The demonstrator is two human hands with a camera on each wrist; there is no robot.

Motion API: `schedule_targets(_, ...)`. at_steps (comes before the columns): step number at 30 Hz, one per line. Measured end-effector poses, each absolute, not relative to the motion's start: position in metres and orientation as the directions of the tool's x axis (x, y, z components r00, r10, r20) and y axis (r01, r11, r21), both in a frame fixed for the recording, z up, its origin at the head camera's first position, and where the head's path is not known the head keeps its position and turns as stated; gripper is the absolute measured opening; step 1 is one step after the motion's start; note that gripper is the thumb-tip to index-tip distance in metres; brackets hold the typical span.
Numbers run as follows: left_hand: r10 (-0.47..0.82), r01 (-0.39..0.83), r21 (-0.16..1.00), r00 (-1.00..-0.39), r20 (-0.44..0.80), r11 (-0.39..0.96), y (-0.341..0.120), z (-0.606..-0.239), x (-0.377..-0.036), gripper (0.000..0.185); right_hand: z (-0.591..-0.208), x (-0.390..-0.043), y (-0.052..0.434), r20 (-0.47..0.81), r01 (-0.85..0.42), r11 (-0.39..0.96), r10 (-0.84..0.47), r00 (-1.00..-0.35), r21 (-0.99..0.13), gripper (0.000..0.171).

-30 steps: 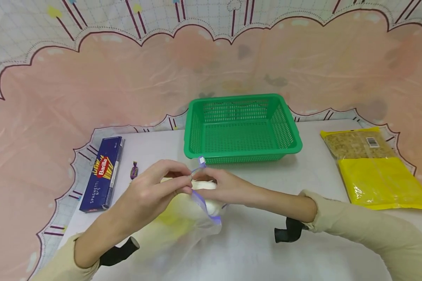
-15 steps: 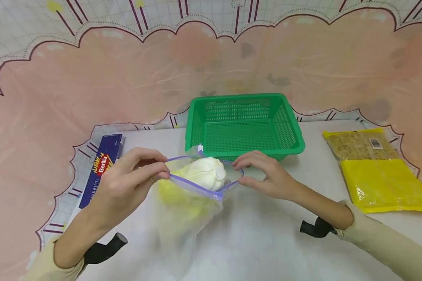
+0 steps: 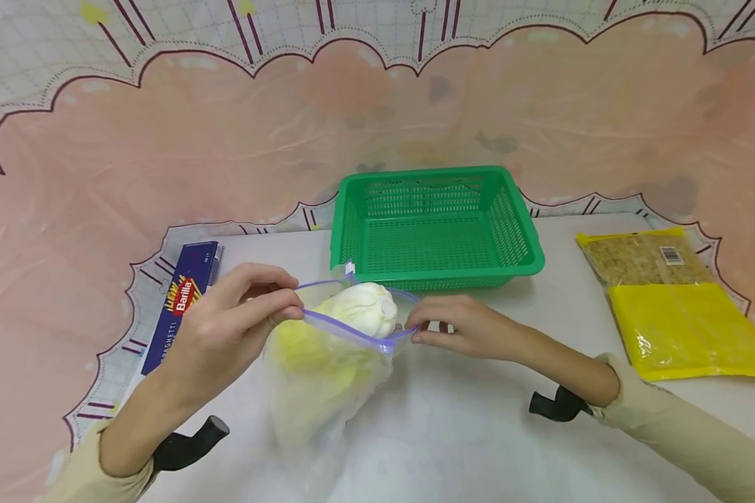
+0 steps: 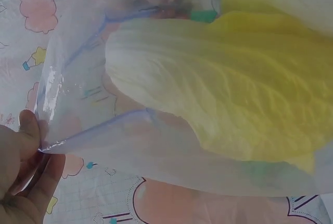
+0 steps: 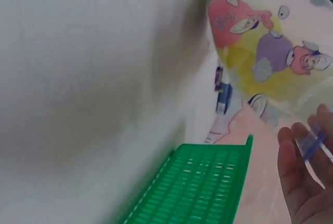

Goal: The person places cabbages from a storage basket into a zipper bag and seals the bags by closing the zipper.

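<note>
1. Hands first: the left hand (image 3: 226, 328) pinches the near-left rim of a zip bag (image 3: 327, 377); the right hand (image 3: 459, 328) pinches the rim's right end.
2. Between them the bag's mouth is held spread, its bottom resting on the surface (image 3: 478, 433).
3. Inside sits a cabbage (image 3: 358, 314), pale end up at the mouth.
4. Judged step: handling the bag's mouth; closing it would call for bringing both rims together and pressing along the seal.
5. Farther off: spaghetti box (image 3: 182, 300), green basket (image 3: 434, 223), yellow packet (image 3: 673, 307).
</note>
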State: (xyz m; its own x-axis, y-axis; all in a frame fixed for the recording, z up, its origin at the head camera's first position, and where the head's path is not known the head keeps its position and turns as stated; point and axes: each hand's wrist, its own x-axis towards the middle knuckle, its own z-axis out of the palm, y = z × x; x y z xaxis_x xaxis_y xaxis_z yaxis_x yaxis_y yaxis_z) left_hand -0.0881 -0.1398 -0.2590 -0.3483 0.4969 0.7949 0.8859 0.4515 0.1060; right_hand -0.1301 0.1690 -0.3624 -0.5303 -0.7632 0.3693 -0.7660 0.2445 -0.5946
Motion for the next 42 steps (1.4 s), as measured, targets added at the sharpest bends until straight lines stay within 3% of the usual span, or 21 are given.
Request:
schedule_targets(14,0.464,0.876,0.14,-0.372,0.804,0.461,-0.151,-0.258,-0.086,0.039,-0.367,-0.134,0.162,0.396,-0.707,0.116,-0.76,-0.516,-0.698,0.008)
schedule_targets(24,0.386,0.866,0.158,-0.366,0.847,0.475,-0.161,-0.254,-0.084,0.041,-0.348,-0.124,0.166,0.59,-0.778,0.011,-0.644,-0.487,-0.629,0.026)
schedule_targets(32,0.363,0.865,0.169,-0.366,0.857,0.472,-0.162,-0.253,-0.083,0.042,-0.326,-0.124,0.165,0.63,-0.799,-0.002,-0.617,-0.472,-0.601,0.023)
schedule_targets(36,0.345,0.861,0.177,-0.368,0.863,0.477,-0.163,-0.252,-0.083,0.042,-0.31,-0.126,0.162,0.665,-0.842,-0.007,-0.617,-0.421,-0.54,0.015)
schedule_targets(42,0.252,0.841,0.249,-0.404,0.88,0.479,-0.168,-0.255,-0.081,0.044,-0.253,-0.13,0.158,0.765,-0.927,-0.03,-0.575,-0.29,-0.374,0.008)
